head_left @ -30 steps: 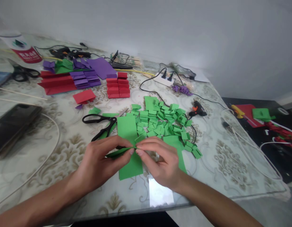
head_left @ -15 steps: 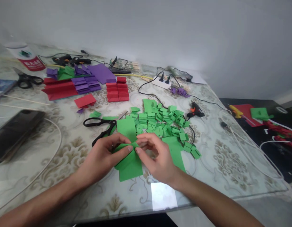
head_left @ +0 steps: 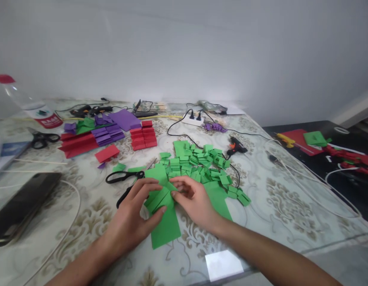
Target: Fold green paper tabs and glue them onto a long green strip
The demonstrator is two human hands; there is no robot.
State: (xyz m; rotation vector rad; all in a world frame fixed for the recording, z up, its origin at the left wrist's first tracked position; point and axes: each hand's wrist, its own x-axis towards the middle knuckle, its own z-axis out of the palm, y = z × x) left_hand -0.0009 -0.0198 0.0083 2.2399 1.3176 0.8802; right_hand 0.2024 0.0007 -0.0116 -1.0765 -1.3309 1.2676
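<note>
My left hand (head_left: 136, 214) and my right hand (head_left: 192, 200) meet over a small green paper piece (head_left: 159, 198) and pinch it between fingertips and thumbs. The piece is creased and lies flatter, just above a long green paper strip (head_left: 164, 226) on the table. Behind my fingers lies a heap of several small folded green squares (head_left: 202, 165). Black scissors (head_left: 126, 180) rest just left of my left hand.
Red folded stacks (head_left: 144, 135), purple folded paper (head_left: 108, 133) and a red sheet (head_left: 107, 153) lie at the back left. A dark phone (head_left: 23, 206) lies far left. A black glue gun (head_left: 236, 146), a power strip (head_left: 194, 118) and cables (head_left: 300, 186) sit to the right. A glass table edge (head_left: 336, 242) runs at the right.
The view has tilted up, so everything sits lower. My hands have pressed the green piece down flatter and my left fingers have spread over it.
</note>
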